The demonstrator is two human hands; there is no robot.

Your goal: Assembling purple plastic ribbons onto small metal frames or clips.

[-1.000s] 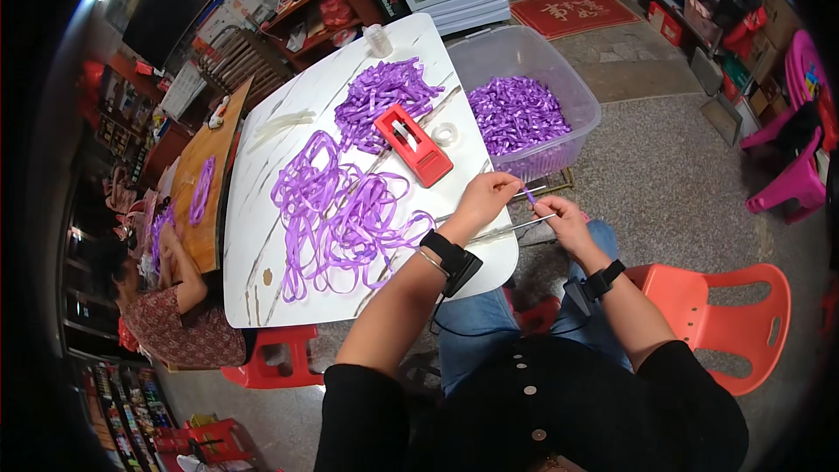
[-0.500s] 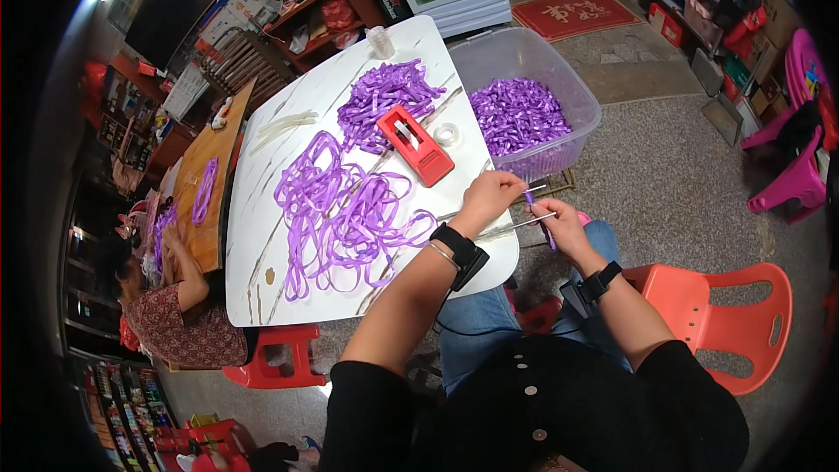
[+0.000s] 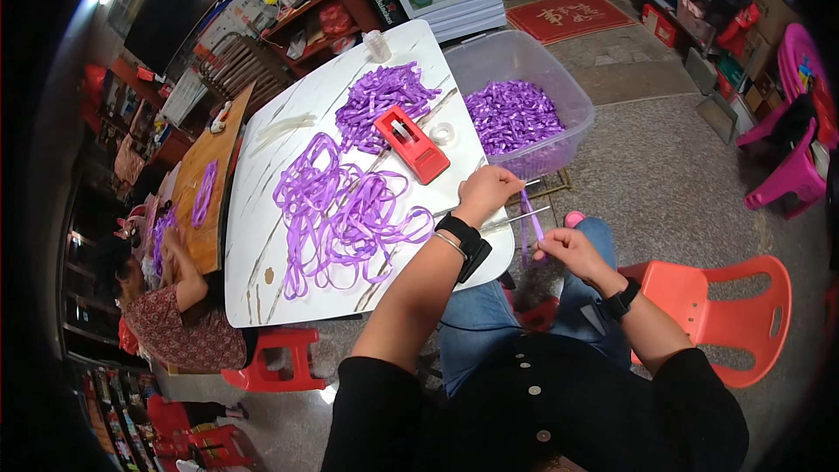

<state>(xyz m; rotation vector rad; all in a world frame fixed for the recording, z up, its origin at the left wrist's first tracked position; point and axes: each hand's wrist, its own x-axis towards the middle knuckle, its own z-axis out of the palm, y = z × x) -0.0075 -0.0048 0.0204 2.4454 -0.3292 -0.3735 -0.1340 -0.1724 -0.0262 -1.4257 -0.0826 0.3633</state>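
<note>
Pinching purple ribbon with left hand above and right hand below, likely for keeping it taut; holding it past the white table beside metal rods, perhaps looping around them, too small to tell.

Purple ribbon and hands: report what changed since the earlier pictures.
The right hand has moved down the picture, away from the left hand; a longer stretch of purple ribbon shows between them. The left hand stays by the metal rods; the red tape dispenser is unmoved.
</note>
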